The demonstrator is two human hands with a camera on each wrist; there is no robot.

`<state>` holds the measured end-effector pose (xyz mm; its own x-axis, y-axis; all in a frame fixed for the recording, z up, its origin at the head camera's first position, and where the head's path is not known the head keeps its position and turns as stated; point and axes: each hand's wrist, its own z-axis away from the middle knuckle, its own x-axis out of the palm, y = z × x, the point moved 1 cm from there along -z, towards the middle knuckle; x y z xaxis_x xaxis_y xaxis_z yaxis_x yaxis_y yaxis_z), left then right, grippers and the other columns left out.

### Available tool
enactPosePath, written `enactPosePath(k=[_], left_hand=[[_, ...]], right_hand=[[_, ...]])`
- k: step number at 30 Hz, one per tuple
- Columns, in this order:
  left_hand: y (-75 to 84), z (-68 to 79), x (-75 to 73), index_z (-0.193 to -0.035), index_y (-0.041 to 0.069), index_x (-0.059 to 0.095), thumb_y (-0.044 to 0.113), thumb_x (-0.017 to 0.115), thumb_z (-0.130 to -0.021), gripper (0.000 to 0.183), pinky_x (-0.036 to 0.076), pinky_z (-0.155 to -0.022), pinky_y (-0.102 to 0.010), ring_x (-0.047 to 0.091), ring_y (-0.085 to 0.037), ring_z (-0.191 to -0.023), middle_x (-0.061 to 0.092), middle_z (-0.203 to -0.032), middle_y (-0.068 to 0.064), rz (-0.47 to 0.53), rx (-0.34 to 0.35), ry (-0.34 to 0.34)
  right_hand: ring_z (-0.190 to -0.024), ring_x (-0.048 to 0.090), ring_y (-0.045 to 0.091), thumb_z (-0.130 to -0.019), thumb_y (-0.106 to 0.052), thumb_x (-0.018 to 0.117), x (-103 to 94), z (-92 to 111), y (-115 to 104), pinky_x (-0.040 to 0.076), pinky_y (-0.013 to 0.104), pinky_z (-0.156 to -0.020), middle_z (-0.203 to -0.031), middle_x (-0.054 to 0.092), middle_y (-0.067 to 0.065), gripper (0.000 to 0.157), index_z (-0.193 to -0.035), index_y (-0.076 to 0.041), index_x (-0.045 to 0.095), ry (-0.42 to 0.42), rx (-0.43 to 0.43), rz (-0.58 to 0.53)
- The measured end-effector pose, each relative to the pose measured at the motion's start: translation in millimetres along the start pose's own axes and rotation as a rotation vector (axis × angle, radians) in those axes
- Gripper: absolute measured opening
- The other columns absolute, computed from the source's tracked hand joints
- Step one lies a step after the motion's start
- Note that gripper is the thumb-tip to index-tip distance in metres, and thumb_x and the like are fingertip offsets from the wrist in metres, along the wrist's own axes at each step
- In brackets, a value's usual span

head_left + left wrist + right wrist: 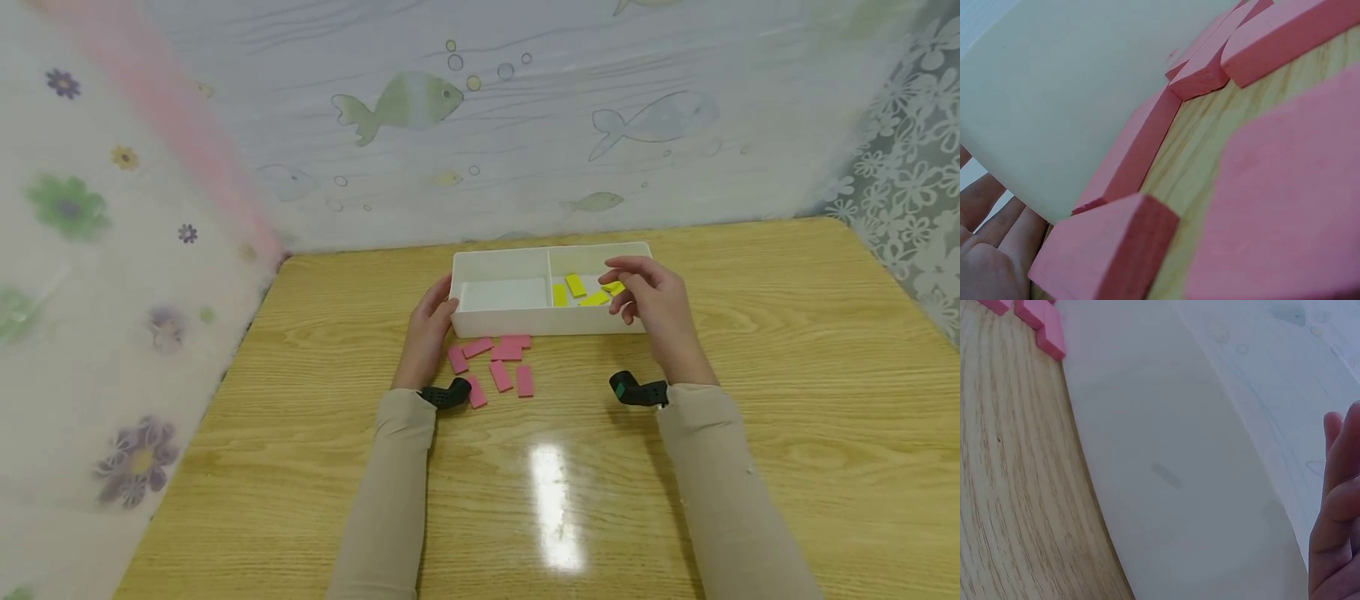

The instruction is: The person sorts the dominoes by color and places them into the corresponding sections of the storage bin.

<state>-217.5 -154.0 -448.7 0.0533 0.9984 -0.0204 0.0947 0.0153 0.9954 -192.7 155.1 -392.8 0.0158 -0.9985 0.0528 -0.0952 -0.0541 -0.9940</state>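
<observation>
A white two-compartment box (501,323) stands lengthwise on the table. My left hand (426,329) holds its left end, with the fingers along the outer wall and the thumb at the front corner. In the left wrist view, those fingers (1013,228) show past the end wall. Over the right compartment hovers my right hand (657,302), fingers loosely bent, with nothing seen in its grasp. Several flat yellow blocks (575,285) lie in that compartment below the fingertips. The left compartment is bare. Several pink blocks (500,376) lie loose in front of the box, close to the left wrist.
The wooden table (315,467) extends around the box. Behind it stands a wall covering with fish drawings (416,100), and a flowered covering (67,204) borders the left side. Each wrist wears a black camera mount, the left one (447,394) overlapping a pink block.
</observation>
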Motion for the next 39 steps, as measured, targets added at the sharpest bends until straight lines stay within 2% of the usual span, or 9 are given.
enactPosePath(k=[6,11,14,20,24,29,31,34,39], left_hand=[[-0.9,0.0,-0.1,-0.136,0.019,0.039,0.026,0.048,-0.092,0.045,0.03,-0.099,-0.037,0.034,-0.015,-0.125,0.037,-0.138,-0.002,0.008,0.008,0.0],[10.7,4.8,3.2,-0.137,0.013,0.037,0.023,0.047,-0.092,0.047,0.029,-0.1,-0.037,0.032,-0.018,-0.126,0.035,-0.139,-0.006,0.024,-0.006,-0.015],[19.3,8.4,5.3,-0.137,0.01,0.036,0.019,0.047,-0.092,0.047,0.029,-0.1,-0.037,0.031,-0.02,-0.127,0.034,-0.14,-0.008,0.028,-0.007,-0.024],[22.4,8.5,5.9,-0.138,0.009,0.034,0.018,0.045,-0.093,0.047,0.03,-0.1,-0.037,0.031,-0.022,-0.127,0.033,-0.14,-0.01,0.019,0.0,-0.027],[21.0,8.7,5.6,-0.138,0.009,0.034,0.017,0.045,-0.093,0.047,0.03,-0.1,-0.037,0.031,-0.022,-0.127,0.033,-0.14,-0.01,0.023,-0.009,-0.023],[19.9,8.5,4.7,-0.137,0.01,0.035,0.018,0.045,-0.093,0.047,0.029,-0.1,-0.037,0.03,-0.023,-0.127,0.033,-0.14,-0.01,0.038,-0.012,-0.022],[19.5,8.4,4.5,-0.137,0.011,0.035,0.019,0.046,-0.092,0.047,0.029,-0.1,-0.037,0.031,-0.023,-0.127,0.033,-0.14,-0.01,0.035,-0.015,-0.023],[19.6,7.8,4.5,-0.138,0.011,0.035,0.02,0.047,-0.092,0.048,0.029,-0.1,-0.037,0.031,-0.022,-0.127,0.033,-0.14,-0.009,0.025,-0.015,-0.02],[20.2,8.2,5.3,-0.137,0.01,0.035,0.02,0.046,-0.092,0.048,0.029,-0.1,-0.037,0.032,-0.02,-0.127,0.033,-0.14,-0.009,0.016,-0.018,-0.016]], right_hand=[[-0.062,0.053,0.024,-0.093,-0.016,0.046,-3.2,4.0,-7.2,0.041,0.02,-0.046,-0.098,0.059,0.015,0.025,-0.112,-0.005,0.058,0.018,-0.008,-0.038],[-0.065,0.054,0.024,-0.093,-0.013,0.045,-3.6,8.5,-15.2,0.043,0.02,-0.048,-0.094,0.059,0.013,0.024,-0.11,-0.003,0.059,0.066,-0.017,-0.078],[-0.065,0.055,0.023,-0.092,-0.01,0.046,-4.3,8.6,-16.9,0.044,0.02,-0.049,-0.091,0.059,0.013,0.023,-0.111,-0.004,0.057,0.127,-0.04,-0.111],[-0.075,0.056,0.024,-0.091,-0.004,0.046,-10.2,4.0,-13.9,0.045,0.024,-0.058,-0.089,0.059,0.012,0.023,-0.111,-0.005,0.056,0.302,-0.115,-0.183],[-0.088,0.053,0.021,-0.09,-0.006,0.048,-16.8,0.0,-6.6,0.042,0.027,-0.072,-0.095,0.057,0.009,0.021,-0.109,-0.008,0.059,0.413,-0.118,-0.138],[-0.1,0.048,0.017,-0.09,-0.008,0.049,-22.3,-4.8,0.8,0.038,0.025,-0.084,-0.105,0.055,0.005,0.022,-0.11,-0.008,0.06,0.492,-0.099,-0.072],[-0.103,0.047,0.016,-0.09,-0.009,0.049,-23.7,-5.6,2.7,0.036,0.025,-0.087,-0.109,0.055,0.006,0.023,-0.11,-0.009,0.06,0.502,-0.085,-0.036],[-0.109,0.043,0.013,-0.091,-0.015,0.048,-26.0,-5.8,4.8,0.034,0.026,-0.091,-0.119,0.051,0.002,0.027,-0.116,-0.016,0.058,0.481,-0.013,0.07],[-0.126,0.029,0.012,-0.093,-0.027,0.043,-30.4,-3.9,9.8,0.027,0.034,-0.1,-0.137,0.036,-0.002,0.041,-0.133,-0.022,0.042,0.339,0.125,0.243]])
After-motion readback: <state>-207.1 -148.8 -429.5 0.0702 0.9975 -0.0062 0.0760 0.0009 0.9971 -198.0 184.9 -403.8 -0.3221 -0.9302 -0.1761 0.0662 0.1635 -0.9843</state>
